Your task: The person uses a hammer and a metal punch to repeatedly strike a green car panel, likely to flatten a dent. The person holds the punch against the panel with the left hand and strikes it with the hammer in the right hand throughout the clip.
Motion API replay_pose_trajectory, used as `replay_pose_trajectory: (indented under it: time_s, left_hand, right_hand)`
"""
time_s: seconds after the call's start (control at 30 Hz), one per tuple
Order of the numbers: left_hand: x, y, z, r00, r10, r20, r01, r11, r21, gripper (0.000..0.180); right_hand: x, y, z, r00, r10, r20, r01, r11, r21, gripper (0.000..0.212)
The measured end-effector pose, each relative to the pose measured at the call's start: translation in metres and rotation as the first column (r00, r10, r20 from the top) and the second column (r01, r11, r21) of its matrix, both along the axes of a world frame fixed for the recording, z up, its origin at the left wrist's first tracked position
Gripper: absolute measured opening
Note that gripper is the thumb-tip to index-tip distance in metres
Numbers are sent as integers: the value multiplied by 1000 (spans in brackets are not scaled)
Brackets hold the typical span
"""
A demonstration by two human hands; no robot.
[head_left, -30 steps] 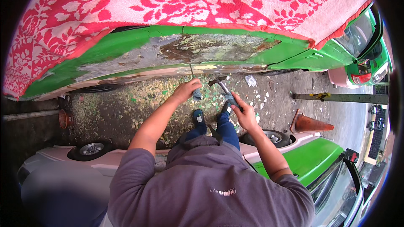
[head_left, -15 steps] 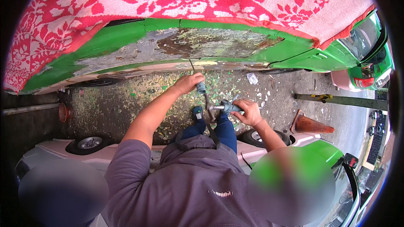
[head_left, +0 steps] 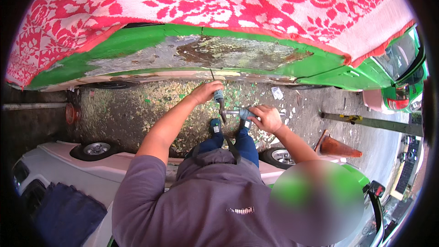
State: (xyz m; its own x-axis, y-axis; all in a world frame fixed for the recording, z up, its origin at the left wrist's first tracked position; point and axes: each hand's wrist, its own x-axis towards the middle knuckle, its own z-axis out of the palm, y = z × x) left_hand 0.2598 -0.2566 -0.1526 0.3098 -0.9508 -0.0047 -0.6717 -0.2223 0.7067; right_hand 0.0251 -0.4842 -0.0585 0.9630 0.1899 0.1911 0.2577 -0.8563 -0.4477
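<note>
My left hand [head_left: 207, 92] is closed around a chisel-like tool [head_left: 219, 95] with a bluish wrapped grip; its thin dark blade points at the car's lower side. In my right hand [head_left: 269, 118] is a hammer [head_left: 233, 112] with a bluish grip and a metal shaft. The hammer's curved head lies at the near end of the left tool, seemingly touching it. Beyond them is a green car's side panel [head_left: 228, 51], stripped to grey and brown in a long patch.
A red and white floral cloth [head_left: 206, 2] drapes over the green car. Paint flakes [head_left: 132, 114] litter the ground. Behind me stands a pinkish car [head_left: 64, 162] with a dark cloth [head_left: 68, 212] on it. To the right are an orange cone [head_left: 336, 146] and a beam [head_left: 370, 122].
The view has shifted slightly, so the scene sits lower. My right hand has moved a little farther forward, and the hammer's shaft and head have turned slightly. Both grips are kept.
</note>
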Motion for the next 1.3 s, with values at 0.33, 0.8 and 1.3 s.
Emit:
replay_pose_trajectory:
  time_s: [0.33,0.8,1.3]
  left_hand:
    - [0,-1,9,995,30,-95,-28,999,23,46]
    - [11,-4,17,995,-56,-81,61,996,61,41]
    - [27,-14,23,989,-79,-128,71,996,-60,39]
  right_hand:
    - [7,-4,16,995,89,44,-93,992,91,30]
    - [7,11,2,987,-115,-112,133,976,170,34]
    - [11,24,-8,943,-259,-207,303,928,218,34]
